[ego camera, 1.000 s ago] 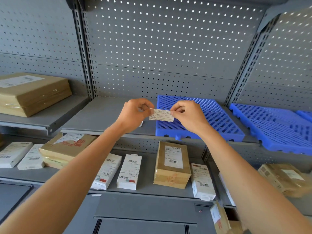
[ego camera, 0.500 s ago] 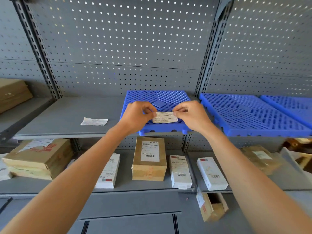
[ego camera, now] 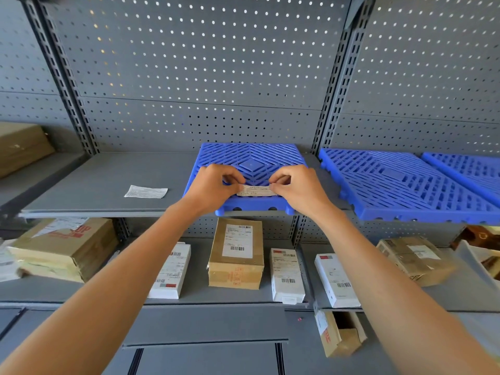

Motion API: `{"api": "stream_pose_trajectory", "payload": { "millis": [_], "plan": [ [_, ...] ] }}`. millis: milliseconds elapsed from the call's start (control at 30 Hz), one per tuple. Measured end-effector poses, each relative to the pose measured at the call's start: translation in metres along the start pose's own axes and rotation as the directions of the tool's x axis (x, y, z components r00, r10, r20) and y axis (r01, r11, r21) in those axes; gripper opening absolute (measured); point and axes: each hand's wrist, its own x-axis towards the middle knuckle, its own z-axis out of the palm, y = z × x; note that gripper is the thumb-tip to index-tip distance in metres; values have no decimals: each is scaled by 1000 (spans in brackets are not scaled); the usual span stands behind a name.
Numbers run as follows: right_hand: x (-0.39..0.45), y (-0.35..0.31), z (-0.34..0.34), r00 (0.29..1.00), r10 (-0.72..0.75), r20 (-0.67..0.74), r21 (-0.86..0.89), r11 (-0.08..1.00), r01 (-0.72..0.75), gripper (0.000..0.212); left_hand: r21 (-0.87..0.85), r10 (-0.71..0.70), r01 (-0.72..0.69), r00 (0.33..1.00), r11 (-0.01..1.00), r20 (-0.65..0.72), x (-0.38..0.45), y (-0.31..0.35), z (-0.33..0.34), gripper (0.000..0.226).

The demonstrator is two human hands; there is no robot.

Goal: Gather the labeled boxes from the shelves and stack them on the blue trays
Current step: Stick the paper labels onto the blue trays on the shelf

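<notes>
Pinching a small label (ego camera: pixel 257 190) by its ends — left hand (ego camera: pixel 213 186), right hand (ego camera: pixel 299 188) — fingers curled, over the blue tray (ego camera: pixel 251 158).

We read one marking only: red letters "UP" on the large cardboard box (ego camera: pixel 67 247), lower left of the middle blue tray (ego camera: pixel 251 158). Print on all labels and barcodes is too small to read.
</notes>
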Motion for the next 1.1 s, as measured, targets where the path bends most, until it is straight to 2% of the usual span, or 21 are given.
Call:
{"api": "stream_pose_trajectory", "payload": {
  "millis": [200, 367, 600, 833, 1100],
  "plan": [
    [-1, 4, 2, 1000, -25, -8, -3, 1000, 25, 6, 21, 42, -41, 999, 999, -12, -2, 0, 1, 13],
    [-1, -1, 3, 996, -2, -90, 9, 1000, 3, 13, -11, 37, -38, 999, 999, -20, 0, -1, -1, 14],
    [10, -16, 5, 998, -36, -50, -53, 998, 34, 16, 64, 70, -68, 997, 996, -37, -1, -13, -16, 12],
    [24, -56, 36, 990, -140, 23, -81, 987, 141, 15, 149, 14, 0, 996, 989, -92, -13, -40, -50, 16],
    [46, -118, 98, 976, -193, 100, -171, 963, 208, 17, 172, -126, 156, 977, 973, -173, -41, -95, -110, 14]
  ]
}}
